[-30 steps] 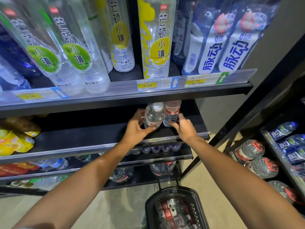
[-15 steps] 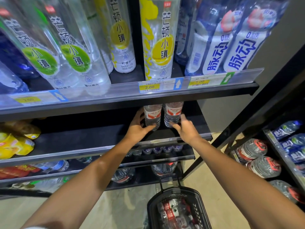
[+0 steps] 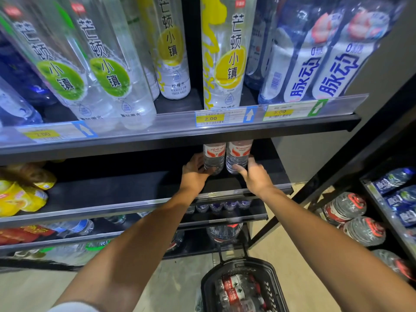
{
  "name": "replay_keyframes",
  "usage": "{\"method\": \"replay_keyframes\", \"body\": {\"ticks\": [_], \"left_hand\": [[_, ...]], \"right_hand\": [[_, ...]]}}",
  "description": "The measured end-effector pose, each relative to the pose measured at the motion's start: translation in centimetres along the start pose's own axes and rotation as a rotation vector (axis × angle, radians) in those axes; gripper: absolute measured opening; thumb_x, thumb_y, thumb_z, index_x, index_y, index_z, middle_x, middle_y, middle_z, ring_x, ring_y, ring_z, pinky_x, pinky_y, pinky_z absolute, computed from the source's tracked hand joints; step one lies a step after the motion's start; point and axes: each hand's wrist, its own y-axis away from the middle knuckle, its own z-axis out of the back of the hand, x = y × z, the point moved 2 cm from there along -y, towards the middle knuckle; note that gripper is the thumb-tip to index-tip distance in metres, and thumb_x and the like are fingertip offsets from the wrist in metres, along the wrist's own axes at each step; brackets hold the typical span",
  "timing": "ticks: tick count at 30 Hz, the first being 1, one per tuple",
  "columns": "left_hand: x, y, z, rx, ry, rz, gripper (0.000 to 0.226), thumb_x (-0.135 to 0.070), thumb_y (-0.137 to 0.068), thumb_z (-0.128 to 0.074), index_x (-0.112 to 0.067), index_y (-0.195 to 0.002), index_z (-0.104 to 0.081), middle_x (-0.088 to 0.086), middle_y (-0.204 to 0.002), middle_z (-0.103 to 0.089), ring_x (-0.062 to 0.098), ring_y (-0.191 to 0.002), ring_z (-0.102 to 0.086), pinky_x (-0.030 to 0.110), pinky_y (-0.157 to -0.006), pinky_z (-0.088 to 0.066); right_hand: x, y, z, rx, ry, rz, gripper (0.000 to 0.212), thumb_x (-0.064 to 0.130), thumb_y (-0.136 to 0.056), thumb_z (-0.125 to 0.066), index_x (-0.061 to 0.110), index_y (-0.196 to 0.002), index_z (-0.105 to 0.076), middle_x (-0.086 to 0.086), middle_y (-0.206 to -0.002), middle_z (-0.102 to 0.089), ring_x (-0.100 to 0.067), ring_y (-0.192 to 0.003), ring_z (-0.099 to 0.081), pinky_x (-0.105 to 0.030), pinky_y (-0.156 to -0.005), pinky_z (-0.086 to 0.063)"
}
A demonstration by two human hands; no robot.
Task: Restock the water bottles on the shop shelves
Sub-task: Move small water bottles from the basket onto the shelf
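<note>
Bottles [image 3: 226, 157] upright between left hand [image 3: 194, 174] and right hand [image 3: 255, 176].

Two clear red-labelled water bottles [image 3: 226, 156] stand upright, side by side, on the black metal shelf [image 3: 126, 188]; yellow packets [image 3: 20, 194] lie at nine o'clock.

**Two bottles side by side on the middle shelf**

Everything here sits around the middle shelf [image 3: 135, 190]. Two water bottles stand upright on it toward its right end, touching each other: the left bottle [image 3: 213, 157] and the right bottle [image 3: 238, 156]. My left hand [image 3: 195, 174] grips the left one from its outer side, my right hand [image 3: 255, 176] the right one likewise. Pouches [image 3: 21, 195] lie at the shelf's far left. The upper shelf [image 3: 180, 134] above carries rows of tall bottles [image 3: 221, 52]. Below and in front of it, on the floor, a basket [image 3: 276, 282] holds more bottles. A second rack [image 3: 382, 206] stands to its right.
</note>
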Motion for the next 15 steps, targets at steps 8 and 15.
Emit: {"method": "replay_keyframes", "body": {"ticks": [8,15], "left_hand": [[-0.2,-1.3,-0.4,0.083,-0.041,0.05,0.06,0.005,-0.081,-0.079,-0.001,-0.135,-0.053,0.017,-0.135,-0.063,0.029,-0.13,-0.059,0.037,-0.105,-0.052],[-1.9,1.0,2.0,0.231,-0.571,0.01,0.089,-0.042,-0.089,-0.074,-0.02,-0.16,-0.024,0.015,-0.154,-0.044,0.032,-0.141,-0.044,0.038,-0.114,-0.04]], "right_hand": [[0.9,-1.2,0.4,0.071,-0.035,-0.051,0.058,0.053,-0.101,-0.052,0.01,-0.141,-0.047,-0.02,-0.139,-0.056,-0.038,-0.127,-0.053,-0.048,-0.107,-0.044],[0.3,2.5,1.5,0.047,-0.001,0.042,0.092,0.057,-0.092,-0.066,0.017,-0.161,-0.021,-0.014,-0.159,-0.042,-0.034,-0.145,-0.04,-0.043,-0.115,-0.036]]}}
